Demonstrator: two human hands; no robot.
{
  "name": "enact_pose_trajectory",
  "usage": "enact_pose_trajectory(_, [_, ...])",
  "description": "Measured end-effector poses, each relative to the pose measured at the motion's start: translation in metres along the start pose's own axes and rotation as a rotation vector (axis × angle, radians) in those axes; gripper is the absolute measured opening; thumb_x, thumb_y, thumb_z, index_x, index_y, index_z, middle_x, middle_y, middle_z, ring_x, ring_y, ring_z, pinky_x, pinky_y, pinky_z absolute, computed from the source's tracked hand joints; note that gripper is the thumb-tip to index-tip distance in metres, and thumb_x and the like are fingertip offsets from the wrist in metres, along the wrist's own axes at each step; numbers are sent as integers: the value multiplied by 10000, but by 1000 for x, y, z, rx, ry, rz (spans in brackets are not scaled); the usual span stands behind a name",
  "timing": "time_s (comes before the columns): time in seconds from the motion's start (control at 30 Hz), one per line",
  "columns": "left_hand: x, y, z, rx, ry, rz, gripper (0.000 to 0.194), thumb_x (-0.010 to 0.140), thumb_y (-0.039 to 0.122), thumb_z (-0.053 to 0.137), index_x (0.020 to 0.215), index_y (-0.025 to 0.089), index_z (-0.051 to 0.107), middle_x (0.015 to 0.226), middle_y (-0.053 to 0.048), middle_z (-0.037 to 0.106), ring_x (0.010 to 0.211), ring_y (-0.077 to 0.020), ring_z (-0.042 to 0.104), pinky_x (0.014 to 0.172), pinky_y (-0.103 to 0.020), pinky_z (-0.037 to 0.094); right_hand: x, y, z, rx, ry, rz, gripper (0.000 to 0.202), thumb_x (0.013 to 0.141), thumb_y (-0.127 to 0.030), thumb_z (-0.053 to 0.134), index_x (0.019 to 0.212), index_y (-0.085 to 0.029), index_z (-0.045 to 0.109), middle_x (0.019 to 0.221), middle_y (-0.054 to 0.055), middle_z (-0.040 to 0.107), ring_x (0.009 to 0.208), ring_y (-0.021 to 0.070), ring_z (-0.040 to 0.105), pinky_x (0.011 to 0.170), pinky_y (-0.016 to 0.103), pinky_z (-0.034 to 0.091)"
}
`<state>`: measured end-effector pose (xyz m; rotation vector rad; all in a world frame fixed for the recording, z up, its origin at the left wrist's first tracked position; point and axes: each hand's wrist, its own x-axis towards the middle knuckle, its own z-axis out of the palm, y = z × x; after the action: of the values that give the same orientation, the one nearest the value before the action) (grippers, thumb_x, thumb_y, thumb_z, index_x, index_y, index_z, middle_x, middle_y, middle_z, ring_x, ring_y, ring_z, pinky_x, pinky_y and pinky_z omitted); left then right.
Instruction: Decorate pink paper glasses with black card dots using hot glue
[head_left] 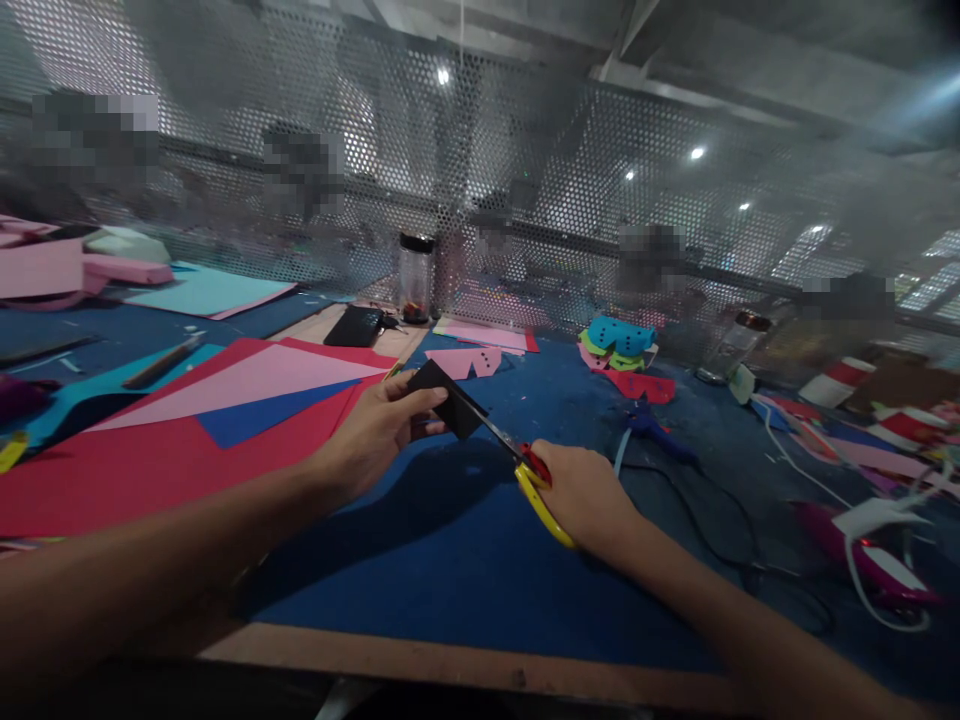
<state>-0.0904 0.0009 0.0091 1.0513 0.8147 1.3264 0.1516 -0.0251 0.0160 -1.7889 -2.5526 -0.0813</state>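
Observation:
My left hand pinches a small black sheet, thumb on top, and holds it tilted above the blue tabletop. In my right hand is a pair of scissors with yellow and red handles. Their blades reach the right edge of the black sheet; whether they are apart there I cannot tell. Just behind the sheet lies a pink cut-out piece with a notch and black dots. Left of my hands, red sheets lie under a pink sheet and a blue one.
A blue glue gun with a dark cable lies right of my right hand. Farther right is a magenta glue gun with a white cord. Stacked colourful cut-outs and a lidded jar stand before the perforated metal screen.

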Motion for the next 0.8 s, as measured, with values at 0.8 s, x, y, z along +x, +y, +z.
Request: enact_pose_trajectory(0.8, [-6, 1, 5, 98, -23, 36, 221, 790, 277, 791, 990, 200, 738, 1033, -44, 745, 903, -184, 683, 761, -288, 541, -1, 1, 4, 37, 19, -40, 193, 977, -382, 501, 938, -215, 590, 897, 46, 734, 833, 211, 696, 601, 308, 238])
